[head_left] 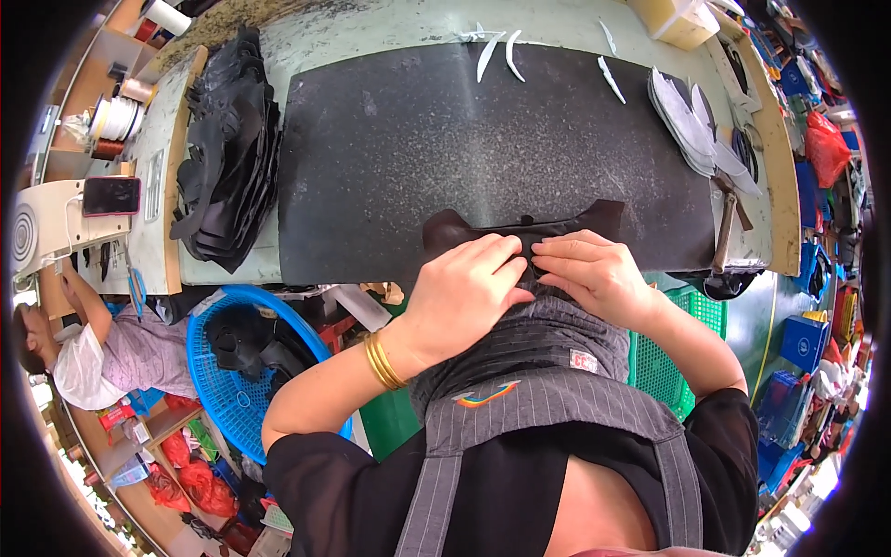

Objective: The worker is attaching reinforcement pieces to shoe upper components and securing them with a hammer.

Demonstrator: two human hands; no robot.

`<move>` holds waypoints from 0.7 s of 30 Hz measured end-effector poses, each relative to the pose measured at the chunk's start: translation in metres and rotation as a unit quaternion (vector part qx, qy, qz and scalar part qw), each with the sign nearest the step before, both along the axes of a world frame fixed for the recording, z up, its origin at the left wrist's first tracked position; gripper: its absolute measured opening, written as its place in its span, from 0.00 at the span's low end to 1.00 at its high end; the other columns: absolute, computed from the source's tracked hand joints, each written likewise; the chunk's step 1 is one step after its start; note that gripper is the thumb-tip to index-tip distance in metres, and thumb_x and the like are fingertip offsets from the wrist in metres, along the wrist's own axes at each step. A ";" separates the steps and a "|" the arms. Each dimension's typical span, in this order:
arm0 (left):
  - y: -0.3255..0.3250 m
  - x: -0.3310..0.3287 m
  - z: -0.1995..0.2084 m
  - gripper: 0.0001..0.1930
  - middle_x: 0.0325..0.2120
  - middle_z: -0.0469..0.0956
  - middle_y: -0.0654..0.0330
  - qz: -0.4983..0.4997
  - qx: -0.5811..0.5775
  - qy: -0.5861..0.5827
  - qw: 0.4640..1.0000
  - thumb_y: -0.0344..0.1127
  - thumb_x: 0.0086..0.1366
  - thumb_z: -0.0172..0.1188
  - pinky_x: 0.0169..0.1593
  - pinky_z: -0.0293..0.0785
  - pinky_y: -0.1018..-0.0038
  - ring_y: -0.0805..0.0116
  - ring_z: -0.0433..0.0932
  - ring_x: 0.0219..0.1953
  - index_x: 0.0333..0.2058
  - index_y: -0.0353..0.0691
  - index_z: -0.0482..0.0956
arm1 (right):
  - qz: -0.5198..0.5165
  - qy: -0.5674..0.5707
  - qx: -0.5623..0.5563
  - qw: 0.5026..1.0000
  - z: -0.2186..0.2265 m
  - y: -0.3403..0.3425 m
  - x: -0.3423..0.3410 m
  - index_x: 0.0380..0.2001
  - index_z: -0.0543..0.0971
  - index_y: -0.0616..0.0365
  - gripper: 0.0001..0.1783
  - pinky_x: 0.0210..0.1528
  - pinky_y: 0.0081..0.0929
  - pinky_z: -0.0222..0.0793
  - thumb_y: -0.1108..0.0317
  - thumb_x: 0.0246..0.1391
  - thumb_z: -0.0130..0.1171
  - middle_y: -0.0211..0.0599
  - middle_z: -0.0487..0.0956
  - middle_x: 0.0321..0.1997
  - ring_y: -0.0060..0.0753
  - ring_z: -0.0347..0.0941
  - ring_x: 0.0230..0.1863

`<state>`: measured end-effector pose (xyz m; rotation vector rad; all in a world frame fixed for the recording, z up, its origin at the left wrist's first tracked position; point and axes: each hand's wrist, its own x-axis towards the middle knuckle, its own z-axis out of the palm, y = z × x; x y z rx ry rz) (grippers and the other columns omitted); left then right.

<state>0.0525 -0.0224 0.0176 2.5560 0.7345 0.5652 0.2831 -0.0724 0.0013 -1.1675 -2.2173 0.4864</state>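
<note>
At the near edge of the black work mat (pixel 371 158), both hands work on a dark leather-like piece (pixel 450 229), which looks like a shoe upper. Its two flared ends lie on the mat, and its middle runs down between my hands. My left hand (pixel 469 288) has its fingers bent and pressed together on the left side of the piece. My right hand (pixel 594 278) pinches the right side, its fingertips close to those of my left. What lies under the fingers is hidden.
Stacked black cut pieces (pixel 232 158) lie left of the mat. White pieces (pixel 682 121) and a hammer (pixel 726 227) are at its right. A blue basket (pixel 218 371) holds black pieces; a green crate (pixel 701 316) stands right. A person (pixel 121 353) sits at the far left.
</note>
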 end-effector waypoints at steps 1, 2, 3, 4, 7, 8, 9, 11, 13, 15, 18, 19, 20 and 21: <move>0.000 0.004 0.005 0.10 0.42 0.80 0.58 -0.005 -0.041 0.031 0.999 0.31 0.57 0.67 0.50 0.78 0.67 0.60 0.79 0.49 0.38 0.35 0.83 | 0.001 0.003 0.002 1.000 0.000 0.001 0.000 0.40 0.83 0.63 0.15 0.44 0.33 0.80 0.68 0.49 0.69 0.41 0.84 0.45 0.42 0.81 0.44; 0.000 0.006 0.003 0.10 0.42 0.80 0.58 -0.003 -0.039 0.034 0.999 0.31 0.57 0.67 0.50 0.78 0.67 0.60 0.79 0.49 0.38 0.35 0.83 | 0.003 0.006 -0.013 1.000 0.001 0.003 0.001 0.39 0.83 0.62 0.13 0.42 0.33 0.80 0.69 0.49 0.69 0.39 0.84 0.45 0.40 0.81 0.43; 0.001 0.008 -0.003 0.10 0.42 0.80 0.57 -0.002 -0.064 0.004 0.998 0.31 0.57 0.67 0.50 0.77 0.66 0.58 0.79 0.48 0.37 0.35 0.82 | 0.004 0.008 -0.028 1.000 0.002 0.004 0.001 0.37 0.83 0.61 0.12 0.40 0.32 0.80 0.69 0.49 0.68 0.37 0.84 0.44 0.38 0.80 0.42; 0.003 0.010 -0.007 0.09 0.41 0.80 0.56 -0.003 -0.091 -0.027 0.995 0.30 0.57 0.66 0.50 0.77 0.65 0.57 0.78 0.47 0.37 0.34 0.82 | 0.004 0.011 -0.029 1.000 0.003 0.003 -0.001 0.37 0.83 0.61 0.12 0.40 0.32 0.80 0.69 0.49 0.68 0.37 0.84 0.44 0.38 0.80 0.42; 0.006 0.008 -0.007 0.10 0.41 0.79 0.55 -0.003 -0.114 -0.038 0.993 0.28 0.56 0.66 0.51 0.76 0.65 0.55 0.77 0.47 0.37 0.33 0.81 | -0.007 -0.042 0.005 0.999 0.004 0.003 -0.012 0.32 0.82 0.60 0.07 0.36 0.30 0.79 0.71 0.48 0.66 0.35 0.83 0.40 0.35 0.80 0.40; 0.006 0.010 -0.006 0.11 0.41 0.79 0.54 0.002 -0.118 -0.040 0.992 0.28 0.55 0.67 0.51 0.76 0.64 0.54 0.77 0.47 0.37 0.32 0.81 | -0.031 -0.019 0.032 0.999 -0.001 0.004 -0.015 0.30 0.82 0.59 0.06 0.35 0.30 0.79 0.72 0.47 0.66 0.34 0.83 0.39 0.34 0.80 0.39; 0.004 0.012 -0.008 0.11 0.41 0.79 0.55 0.009 -0.116 -0.038 0.993 0.28 0.54 0.67 0.51 0.76 0.64 0.54 0.77 0.48 0.37 0.33 0.81 | -0.056 0.005 0.059 0.997 -0.005 0.004 -0.015 0.29 0.81 0.58 0.05 0.34 0.29 0.79 0.72 0.47 0.67 0.33 0.83 0.37 0.34 0.80 0.39; 0.005 0.012 -0.008 0.11 0.41 0.79 0.56 0.000 -0.110 -0.023 0.994 0.29 0.54 0.68 0.51 0.76 0.64 0.55 0.77 0.49 0.36 0.34 0.80 | -0.042 0.041 0.048 0.997 -0.012 0.006 -0.009 0.29 0.81 0.58 0.06 0.34 0.29 0.79 0.72 0.46 0.67 0.33 0.83 0.36 0.34 0.80 0.38; 0.007 0.012 -0.005 0.11 0.41 0.79 0.57 -0.015 -0.108 -0.006 0.994 0.29 0.53 0.68 0.50 0.77 0.63 0.55 0.77 0.49 0.36 0.35 0.80 | -0.013 0.073 0.048 0.996 -0.016 0.009 -0.003 0.30 0.81 0.58 0.07 0.34 0.29 0.79 0.72 0.45 0.68 0.34 0.83 0.35 0.35 0.81 0.36; 0.008 0.010 -0.001 0.09 0.41 0.78 0.61 -0.046 -0.059 0.025 0.997 0.32 0.56 0.66 0.44 0.81 0.68 0.59 0.76 0.50 0.33 0.37 0.77 | 0.021 0.052 0.028 0.998 -0.016 0.008 0.001 0.31 0.81 0.59 0.08 0.37 0.31 0.80 0.73 0.44 0.68 0.35 0.83 0.37 0.38 0.81 0.39; 0.011 0.005 -0.007 0.08 0.40 0.78 0.60 -0.076 -0.022 0.044 0.996 0.33 0.57 0.63 0.45 0.82 0.68 0.59 0.77 0.50 0.34 0.38 0.77 | 0.043 0.047 0.039 0.997 -0.020 0.005 0.006 0.32 0.82 0.60 0.11 0.41 0.32 0.80 0.73 0.43 0.70 0.36 0.84 0.38 0.39 0.82 0.42; 0.010 0.005 -0.012 0.08 0.40 0.78 0.60 -0.077 -0.018 0.045 0.996 0.33 0.57 0.63 0.45 0.82 0.68 0.59 0.77 0.50 0.34 0.38 0.77 | 0.050 0.052 0.052 0.996 -0.022 0.005 0.008 0.33 0.83 0.60 0.12 0.42 0.33 0.81 0.72 0.42 0.70 0.36 0.84 0.39 0.39 0.82 0.43; 0.007 0.004 -0.016 0.08 0.40 0.78 0.59 -0.081 0.022 0.041 0.996 0.33 0.57 0.62 0.45 0.82 0.68 0.59 0.78 0.50 0.34 0.38 0.78 | 0.049 0.053 0.056 0.996 -0.025 0.004 0.010 0.33 0.83 0.60 0.12 0.42 0.33 0.81 0.72 0.42 0.70 0.36 0.84 0.39 0.39 0.82 0.43; 0.004 0.004 -0.019 0.08 0.39 0.78 0.59 -0.086 0.063 0.037 0.994 0.33 0.58 0.60 0.46 0.82 0.69 0.59 0.78 0.51 0.35 0.38 0.78 | 0.057 0.056 0.071 0.994 -0.028 0.002 0.013 0.35 0.83 0.60 0.13 0.43 0.31 0.81 0.71 0.42 0.68 0.36 0.84 0.41 0.38 0.82 0.45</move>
